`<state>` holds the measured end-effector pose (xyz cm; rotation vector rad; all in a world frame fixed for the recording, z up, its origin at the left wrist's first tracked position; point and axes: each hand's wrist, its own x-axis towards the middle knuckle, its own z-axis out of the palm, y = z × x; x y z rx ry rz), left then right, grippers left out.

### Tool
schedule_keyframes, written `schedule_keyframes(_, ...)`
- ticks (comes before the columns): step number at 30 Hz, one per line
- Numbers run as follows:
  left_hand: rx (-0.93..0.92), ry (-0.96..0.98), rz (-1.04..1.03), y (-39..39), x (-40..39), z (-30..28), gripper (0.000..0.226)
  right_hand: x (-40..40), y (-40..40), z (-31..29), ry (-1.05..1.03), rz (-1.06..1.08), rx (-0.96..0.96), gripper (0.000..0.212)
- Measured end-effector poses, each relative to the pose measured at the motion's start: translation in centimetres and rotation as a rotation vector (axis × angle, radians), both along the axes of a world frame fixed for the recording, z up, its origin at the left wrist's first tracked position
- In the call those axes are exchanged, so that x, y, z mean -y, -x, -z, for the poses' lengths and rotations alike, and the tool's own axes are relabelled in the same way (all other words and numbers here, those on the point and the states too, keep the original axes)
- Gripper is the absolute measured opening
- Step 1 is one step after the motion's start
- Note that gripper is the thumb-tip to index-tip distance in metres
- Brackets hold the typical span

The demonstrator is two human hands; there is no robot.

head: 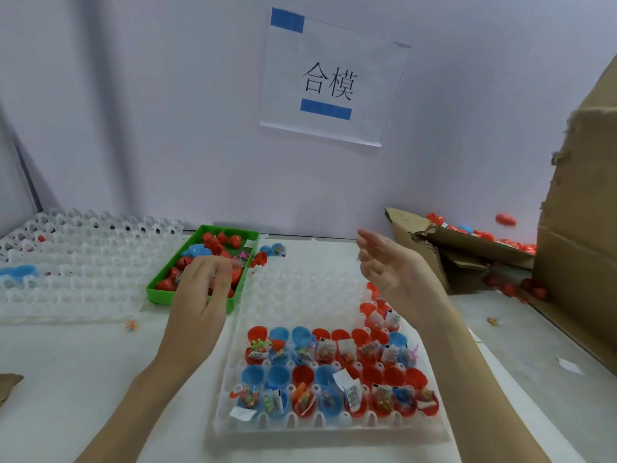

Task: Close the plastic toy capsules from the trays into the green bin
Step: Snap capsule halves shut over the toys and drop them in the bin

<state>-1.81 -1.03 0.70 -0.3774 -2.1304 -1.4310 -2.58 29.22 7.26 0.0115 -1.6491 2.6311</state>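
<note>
fig: bare table strip (187, 345) between green bin (160, 290) & capsule tray (300, 426). my left hand (203, 289) over bin's near edge, fingers curled, grip unclear; my right hand (397, 272) raised above tray, fingers spread, empty.

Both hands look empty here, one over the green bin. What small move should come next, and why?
Probably bring the right hand, open and raised, down to an open capsule in the near tray. The left hand hovers over the green bin, seemingly holding nothing, and two rows of filled halves remain unclosed.

Bright, even, soft-shadowed light; wide-angle edges bend; left hand (203, 289) motion-blurred.
</note>
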Motion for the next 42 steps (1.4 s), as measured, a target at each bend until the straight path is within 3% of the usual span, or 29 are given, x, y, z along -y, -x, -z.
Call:
schedule_keyframes(2, 0.003, 0.033, 0.005, 0.1, 0.0, 0.0, 0.037, -0.3, 0.4, 0.9, -0.289, 0.156, 0.020, 0.018)
schedule_keyframes(5, 0.010, 0.075, 0.012, 0.2, -0.1, 0.1, 0.034, -0.8, 1.7, 2.4, -0.983, 0.381, 0.030, 0.018)
schedule_keyframes(7, -0.003, 0.091, 0.015, 0.2, -0.2, 0.2, 0.033, -1.5, 2.9, 3.0, -1.331, 0.476, 0.034, 0.018)
schedule_keyframes(9, -0.008, 0.093, 0.014, 0.2, -0.1, 0.2, 0.033, -2.5, 4.1, 3.2, -1.511, 0.485, 0.088, 0.024)
schedule_keyframes(12, -0.002, 0.082, 0.013, 0.2, 0.0, 0.0, 0.034, -3.8, 5.2, 3.1, -1.674, 0.307, 0.179, 0.024)
schedule_keyframes(15, 0.009, 0.080, 0.012, 0.0, 0.0, -0.2, 0.034, -4.3, 5.8, 3.2, -1.726, 0.160, 0.125, 0.019)
schedule_keyframes(23, 0.022, 0.105, 0.022, -0.1, -0.3, -0.1, 0.022, -4.5, 6.4, 0.9, -1.723, 0.215, 0.089, 0.017)
schedule_keyframes(28, 0.045, 0.093, 0.129, -0.9, -1.0, -0.4, 0.007, -0.1, 4.5, -0.7, -1.566, 0.131, 0.046, 0.015)
schedule_keyframes(33, 0.239, 0.143, 0.399, -1.6, -2.4, 0.2, 0.043, 6.4, 0.9, 1.4, -1.331, -0.007, 0.036, 0.009)
schedule_keyframes(37, 0.206, 0.111, 0.348, -1.5, -2.5, 0.4, 0.018, 9.4, -0.7, 3.5, -1.214, 0.010, 0.086, 0.010)
schedule_keyframes(42, 0.293, 0.051, 0.300, -1.2, -2.0, 0.3, 0.014, 10.6, -1.7, 4.2, -1.101, 0.126, 0.052, 0.005)
